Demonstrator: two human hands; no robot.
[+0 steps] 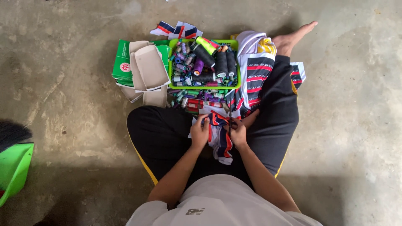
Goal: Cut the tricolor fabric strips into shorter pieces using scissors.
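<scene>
from up here i look straight down on a person sitting cross-legged on a bare concrete floor (343, 125). the left hand (200, 133) is clenched on a piece of navy, white and orange fabric (221, 140) that lies in the lap, fingers folded over its upper edge. the right hand (238, 133) grips the same fabric just beside it, and a thin dark tool (229, 121) stands up between the two hands; i cannot tell what it is or which fingers hold it.

just ahead of the knees sits a lime-green plastic basket (204, 87) crammed with thread spools (209, 62): big black ones, a purple one, a neon yellow one, many small ones in mixed colours. more spools lie spilled on the floor between basket and lap. left of the basket, touching it, is a flat green cardboard box (122, 60) with a round red-and-white emblem on its side, and beige card pieces (148, 69) are piled loosely over it. behind the basket lie small striped fabric scraps (178, 30). to the right a heap of patterned cloth (256, 71) in black, white and red drapes over the person's dark trouser leg, with a bare foot (295, 38) beyond.

at the far left edge a bright green dustpan (14, 169) sits beside a dark brush (12, 134). the concrete is grey, stained and mottled.
</scene>
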